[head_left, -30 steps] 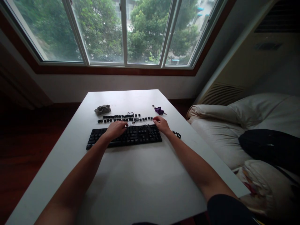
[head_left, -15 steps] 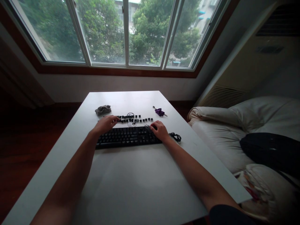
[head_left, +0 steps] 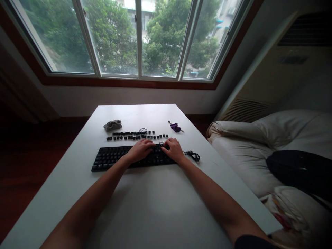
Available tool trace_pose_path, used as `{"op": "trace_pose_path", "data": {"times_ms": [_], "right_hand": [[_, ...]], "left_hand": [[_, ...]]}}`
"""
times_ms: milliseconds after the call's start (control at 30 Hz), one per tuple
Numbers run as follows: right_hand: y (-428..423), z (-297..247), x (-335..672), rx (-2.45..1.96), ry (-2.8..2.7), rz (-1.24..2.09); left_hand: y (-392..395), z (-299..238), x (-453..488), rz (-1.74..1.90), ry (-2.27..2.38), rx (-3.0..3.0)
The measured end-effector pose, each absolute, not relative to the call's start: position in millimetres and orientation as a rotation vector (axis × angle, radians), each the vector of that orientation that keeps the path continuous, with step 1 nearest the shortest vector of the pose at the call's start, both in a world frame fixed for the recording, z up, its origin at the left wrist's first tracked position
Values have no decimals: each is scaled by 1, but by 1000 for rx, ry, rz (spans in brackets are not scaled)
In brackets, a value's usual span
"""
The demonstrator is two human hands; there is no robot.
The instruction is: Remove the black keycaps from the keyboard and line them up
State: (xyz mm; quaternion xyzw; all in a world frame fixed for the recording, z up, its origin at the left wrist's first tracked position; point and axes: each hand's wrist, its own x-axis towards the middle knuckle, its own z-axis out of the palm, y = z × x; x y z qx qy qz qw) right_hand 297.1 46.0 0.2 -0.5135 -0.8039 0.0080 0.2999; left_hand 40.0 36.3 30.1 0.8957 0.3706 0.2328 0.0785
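A black keyboard [head_left: 109, 157] lies across the white table [head_left: 145, 200]. My left hand [head_left: 141, 150] is over the middle-right of the keyboard, its fingers together and pointing right; anything small in them is hidden. My right hand [head_left: 173, 149] is at the keyboard's right end, thumb and fingers curled towards each other. A thin dark loop shows by its fingertips, too small to make out. Behind the keyboard, loose black keycaps [head_left: 126, 137] stand in two rows, with a thin wire loop [head_left: 143, 130] by the back row.
A crumpled grey cloth [head_left: 112, 125] lies at the table's back left. At the back right is a purple cloth [head_left: 175, 127] with a thin stick through it. A coiled black cable [head_left: 192, 156] sits right of the keyboard. A pale sofa [head_left: 233, 145] borders the table's right side.
My left hand has moved right and towards me, from the left part of the keycap rows to the keyboard beside my right hand. My right hand stays at the keyboard's right end.
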Motion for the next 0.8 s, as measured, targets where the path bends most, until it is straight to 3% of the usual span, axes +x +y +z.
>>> {"op": "trace_pose_path", "data": {"times_ms": [800], "right_hand": [[48, 7, 302, -1228, -2028, 66]], "left_hand": [[24, 24, 60, 854, 1202, 2558]]}}
